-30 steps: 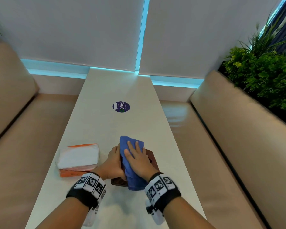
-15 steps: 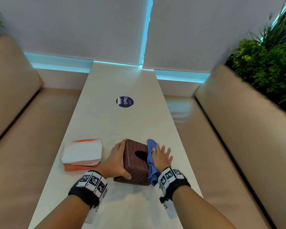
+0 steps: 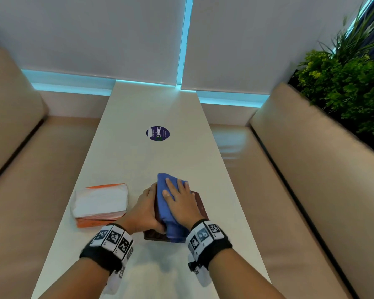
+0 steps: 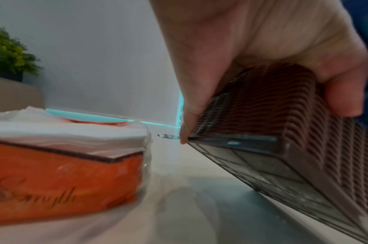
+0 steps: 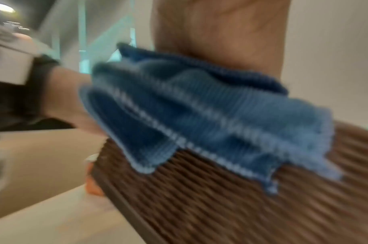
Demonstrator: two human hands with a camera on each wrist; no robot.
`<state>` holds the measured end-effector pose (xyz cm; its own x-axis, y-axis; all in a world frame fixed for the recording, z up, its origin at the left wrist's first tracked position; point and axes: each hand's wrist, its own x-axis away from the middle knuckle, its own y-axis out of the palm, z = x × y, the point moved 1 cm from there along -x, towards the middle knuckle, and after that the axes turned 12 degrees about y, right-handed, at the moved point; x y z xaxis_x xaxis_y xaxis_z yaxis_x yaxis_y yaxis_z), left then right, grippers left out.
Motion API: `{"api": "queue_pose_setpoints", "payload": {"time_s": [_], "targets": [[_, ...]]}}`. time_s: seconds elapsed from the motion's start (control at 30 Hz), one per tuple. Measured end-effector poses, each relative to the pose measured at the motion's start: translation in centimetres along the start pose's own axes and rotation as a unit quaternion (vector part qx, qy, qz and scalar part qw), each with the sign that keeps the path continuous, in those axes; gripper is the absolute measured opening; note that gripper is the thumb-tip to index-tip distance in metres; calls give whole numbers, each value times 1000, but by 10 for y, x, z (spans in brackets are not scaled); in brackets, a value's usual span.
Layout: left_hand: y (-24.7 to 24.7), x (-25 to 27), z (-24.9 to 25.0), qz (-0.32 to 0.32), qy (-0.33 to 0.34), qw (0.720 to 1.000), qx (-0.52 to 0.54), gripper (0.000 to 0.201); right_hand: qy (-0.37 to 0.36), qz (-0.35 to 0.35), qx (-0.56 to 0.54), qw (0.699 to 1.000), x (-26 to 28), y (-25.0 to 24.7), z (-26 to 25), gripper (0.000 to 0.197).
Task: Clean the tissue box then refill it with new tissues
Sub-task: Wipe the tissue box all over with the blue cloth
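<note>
A brown woven tissue box [image 3: 200, 205] [image 4: 268, 105] [image 5: 231, 203] stands on the white table [image 3: 151, 162], tipped so its left edge is raised. My left hand [image 3: 148, 209] [image 4: 268, 49] grips its left side, thumb on the near face. A folded blue cloth [image 3: 167, 203] [image 5: 199, 118] covers the box's top. My right hand [image 3: 178, 199] lies flat on the cloth with straight fingers, pressing it against the box. An orange pack of white tissues [image 3: 100, 203] [image 4: 59, 158] lies to the left of the box.
A round purple sticker [image 3: 158, 133] is on the table farther away. Beige bench seats [image 3: 289, 180] run along both sides of the table. Green plants [image 3: 345, 83] stand behind the right backrest. White blinds close off the far end.
My right hand has carried the blue cloth from the box's right side back onto its top. The left hand keeps its grip, and the box has tipped over toward the right.
</note>
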<state>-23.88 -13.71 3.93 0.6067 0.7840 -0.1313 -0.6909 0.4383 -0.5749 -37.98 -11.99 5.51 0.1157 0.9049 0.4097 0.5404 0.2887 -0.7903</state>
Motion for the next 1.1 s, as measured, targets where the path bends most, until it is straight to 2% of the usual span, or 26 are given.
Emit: {"api": "queue_pose_setpoints", "payload": {"time_s": [0.1,0.2,0.3,0.37,0.47,0.57,0.6,0.7,0.83,0.93,1.0,1.1], "targets": [[1,3,-12,-19,-38,999,12,130,40,-8,102,994,-15,-3,37,58],[2,1,-17,-24,-53,998,23,135,85,-4,91,992,-18,-6,49,55],[1,-1,-16,-25,-66,997,27,131,98,-1,83,992,-13,-2,30,52],[-1,-2,-10,-20,-54,998,18,121,46,-9,56,997,-4,3,11,55],[-2,-4,4,-11,-9,1000,7,94,-37,-10,-28,999,19,3,-14,57],[-1,-5,2,-17,-8,1000,16,69,-64,1,-57,996,17,-2,-14,55],[-2,-3,-3,-16,-23,999,27,73,-57,2,-62,996,13,-4,-10,53],[-3,2,-20,-11,-96,993,68,106,-19,18,-39,999,1,-9,12,51],[-3,0,-31,-14,-121,989,82,115,54,19,-107,993,-9,-20,44,47],[-5,-6,-27,-16,-127,988,90,113,82,1,-205,975,-15,-26,56,46],[-8,-9,-24,-22,-132,985,107,113,91,-23,-296,951,-18,-28,60,46],[-13,-10,-15,-23,-150,977,148,115,133,-60,-458,877,-23,-22,71,39]]}}
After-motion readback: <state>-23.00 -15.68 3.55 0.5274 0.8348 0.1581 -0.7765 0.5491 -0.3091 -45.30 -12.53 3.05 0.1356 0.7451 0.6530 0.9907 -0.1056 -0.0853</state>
